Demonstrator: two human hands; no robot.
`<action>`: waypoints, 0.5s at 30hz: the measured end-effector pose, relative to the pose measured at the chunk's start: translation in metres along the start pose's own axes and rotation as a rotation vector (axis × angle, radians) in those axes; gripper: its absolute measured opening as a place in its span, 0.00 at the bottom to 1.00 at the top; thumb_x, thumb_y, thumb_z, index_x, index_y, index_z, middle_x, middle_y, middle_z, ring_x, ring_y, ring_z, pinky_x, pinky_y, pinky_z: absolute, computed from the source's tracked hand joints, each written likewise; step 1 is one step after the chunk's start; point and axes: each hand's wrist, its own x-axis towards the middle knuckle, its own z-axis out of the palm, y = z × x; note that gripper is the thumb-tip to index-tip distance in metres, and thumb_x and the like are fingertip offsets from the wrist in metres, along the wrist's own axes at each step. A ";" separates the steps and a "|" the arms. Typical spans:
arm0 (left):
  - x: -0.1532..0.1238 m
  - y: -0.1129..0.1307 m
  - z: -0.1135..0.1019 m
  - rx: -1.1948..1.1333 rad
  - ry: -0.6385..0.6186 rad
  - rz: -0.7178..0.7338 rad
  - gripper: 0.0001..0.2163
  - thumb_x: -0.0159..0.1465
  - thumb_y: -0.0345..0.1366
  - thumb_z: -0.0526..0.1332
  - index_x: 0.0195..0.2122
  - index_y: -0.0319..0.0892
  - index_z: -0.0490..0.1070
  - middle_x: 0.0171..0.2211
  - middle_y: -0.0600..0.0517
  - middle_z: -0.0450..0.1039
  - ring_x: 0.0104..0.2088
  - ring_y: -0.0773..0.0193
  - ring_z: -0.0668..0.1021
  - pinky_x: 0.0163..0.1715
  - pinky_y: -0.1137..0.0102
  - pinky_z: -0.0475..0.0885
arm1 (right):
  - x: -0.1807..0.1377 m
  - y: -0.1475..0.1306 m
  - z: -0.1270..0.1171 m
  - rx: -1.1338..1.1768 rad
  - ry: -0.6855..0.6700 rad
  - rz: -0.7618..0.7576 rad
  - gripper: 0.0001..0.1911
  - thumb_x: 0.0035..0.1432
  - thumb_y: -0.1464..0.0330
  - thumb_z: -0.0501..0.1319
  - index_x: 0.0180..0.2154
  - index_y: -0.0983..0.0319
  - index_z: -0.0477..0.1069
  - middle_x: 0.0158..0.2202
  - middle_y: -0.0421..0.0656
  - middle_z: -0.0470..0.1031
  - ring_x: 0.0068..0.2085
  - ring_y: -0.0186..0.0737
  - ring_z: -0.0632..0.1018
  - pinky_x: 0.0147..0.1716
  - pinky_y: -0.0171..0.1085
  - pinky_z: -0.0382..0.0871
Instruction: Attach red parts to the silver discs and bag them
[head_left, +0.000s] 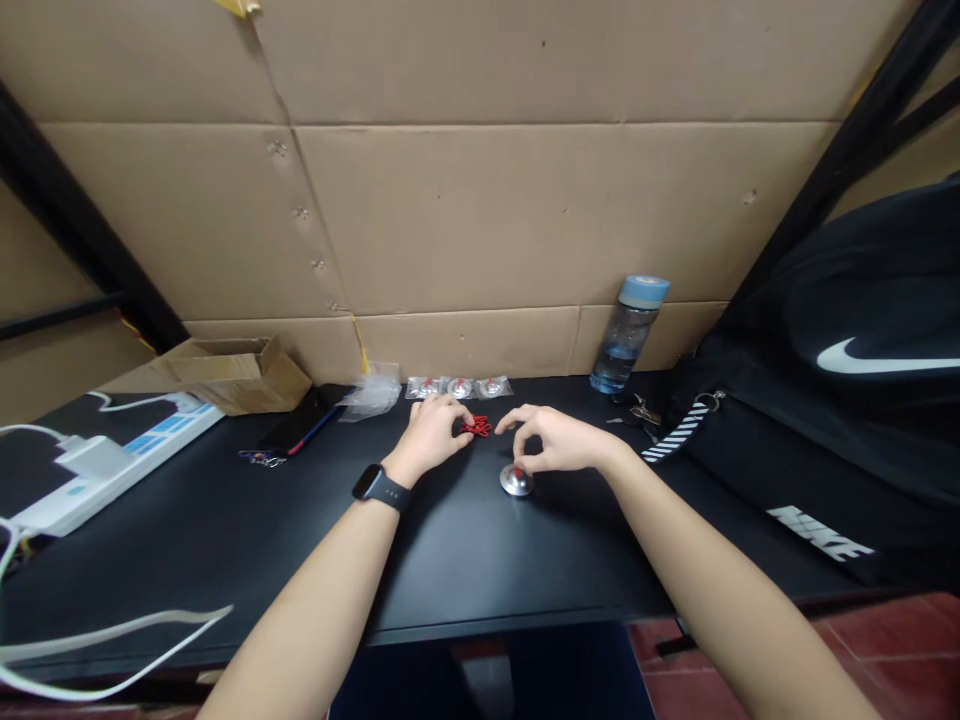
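My left hand (433,432) rests on the black desk (465,560) with its fingers curled around a small red knotted cord (475,427). It wears a black smartwatch (381,487) at the wrist. My right hand (555,440) pinches a small red piece on top of a round silver metal disc (516,481) that sits on the desk. The two hands lie close together, a short gap between them.
Behind the hands lie three small bagged silver-and-red pieces (459,387) and a crumpled clear bag (371,392). A water bottle (628,333) stands back right beside keys (643,412) and a black bag (847,400). A cardboard box (232,372), phone (296,428) and white power strip (112,455) sit left.
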 end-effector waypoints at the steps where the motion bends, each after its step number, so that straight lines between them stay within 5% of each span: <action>1: 0.001 0.002 0.003 0.004 0.009 0.021 0.08 0.61 0.38 0.69 0.42 0.49 0.80 0.45 0.49 0.76 0.51 0.51 0.73 0.51 0.57 0.65 | 0.000 0.001 0.001 0.001 -0.025 -0.009 0.04 0.55 0.68 0.69 0.28 0.56 0.81 0.52 0.41 0.78 0.51 0.48 0.79 0.56 0.46 0.67; 5: 0.003 0.009 0.012 0.063 0.067 0.076 0.10 0.64 0.40 0.67 0.46 0.48 0.79 0.47 0.48 0.75 0.50 0.51 0.73 0.50 0.57 0.64 | 0.001 0.011 0.003 -0.018 0.045 0.005 0.03 0.59 0.68 0.66 0.34 0.57 0.80 0.45 0.42 0.80 0.46 0.44 0.80 0.52 0.41 0.70; 9: 0.005 0.010 0.016 0.091 0.073 0.109 0.04 0.65 0.36 0.66 0.39 0.47 0.81 0.44 0.48 0.76 0.49 0.51 0.73 0.49 0.57 0.63 | -0.003 0.035 0.003 -0.195 0.245 0.241 0.11 0.56 0.71 0.66 0.43 0.60 0.77 0.47 0.48 0.78 0.50 0.49 0.78 0.52 0.44 0.70; 15: 0.005 0.008 0.020 0.062 0.047 0.094 0.03 0.63 0.36 0.68 0.37 0.47 0.80 0.42 0.48 0.77 0.48 0.51 0.73 0.48 0.57 0.63 | -0.009 0.068 0.009 -0.212 0.238 0.411 0.24 0.55 0.68 0.68 0.54 0.60 0.72 0.51 0.52 0.77 0.52 0.51 0.79 0.52 0.44 0.71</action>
